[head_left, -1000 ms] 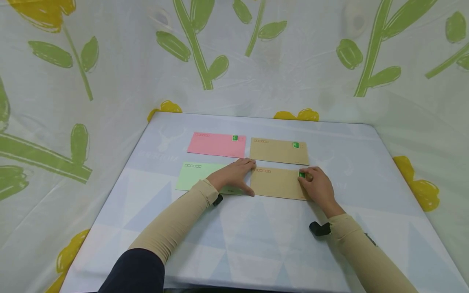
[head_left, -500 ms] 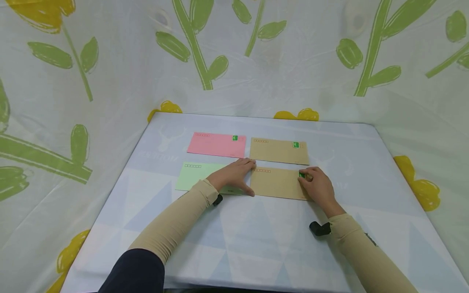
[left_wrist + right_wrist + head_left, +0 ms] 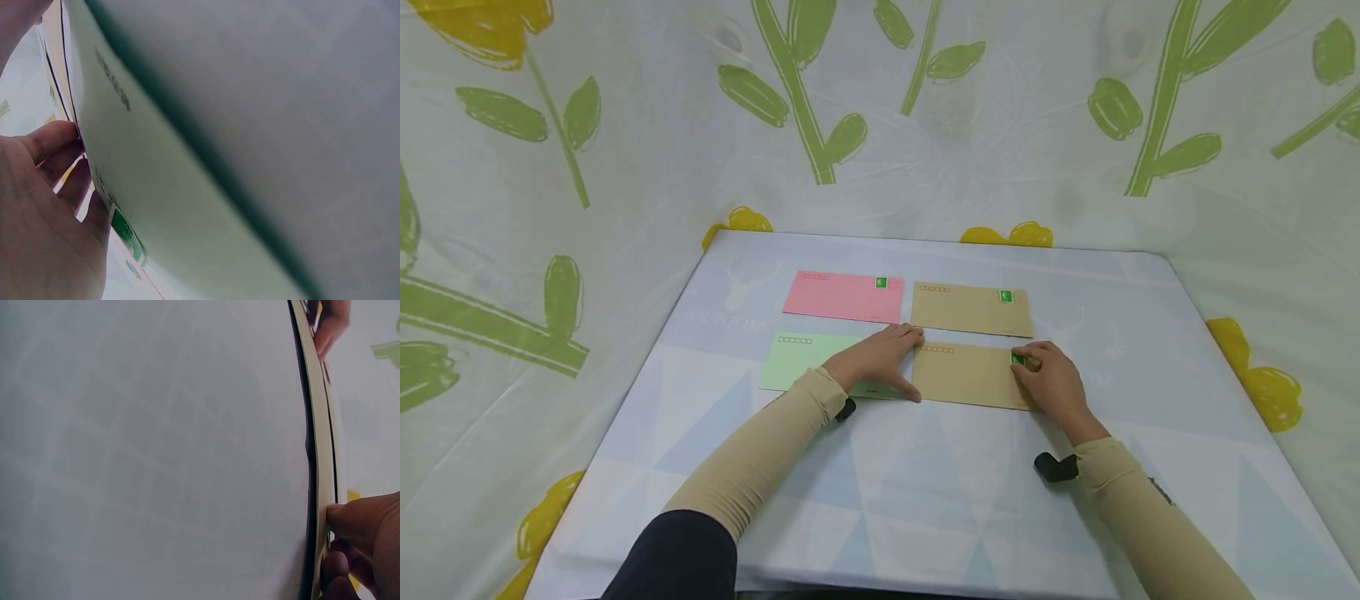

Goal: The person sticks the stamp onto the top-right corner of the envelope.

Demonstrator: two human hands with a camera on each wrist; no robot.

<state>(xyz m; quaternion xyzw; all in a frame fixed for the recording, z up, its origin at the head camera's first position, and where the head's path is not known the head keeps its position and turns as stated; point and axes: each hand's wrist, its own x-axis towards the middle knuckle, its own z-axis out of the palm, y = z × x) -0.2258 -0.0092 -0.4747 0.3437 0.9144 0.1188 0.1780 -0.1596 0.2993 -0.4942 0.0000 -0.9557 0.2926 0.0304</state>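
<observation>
My right hand [image 3: 1054, 382] pinches a small green stamp [image 3: 1017, 358] between thumb and fingertips at the upper right corner of the near brown envelope [image 3: 962, 382]. In the right wrist view that thumb and fingers sit right at the envelope's surface. My left hand [image 3: 878, 358], fingers extended and thumb spread, rests across the right end of the light green envelope [image 3: 797, 362], its fingertips at the near brown envelope's left edge. A green stamp [image 3: 127, 234] on the light green envelope shows in the left wrist view; the hand hides it from the head camera.
Behind lie a pink envelope [image 3: 831, 297] and a second brown envelope [image 3: 962, 310], each bearing a green stamp at upper right. All the envelopes lie flat on a table [image 3: 917, 492] covered in pale blue and white cloth. A leaf-patterned curtain [image 3: 1015, 167] surrounds it.
</observation>
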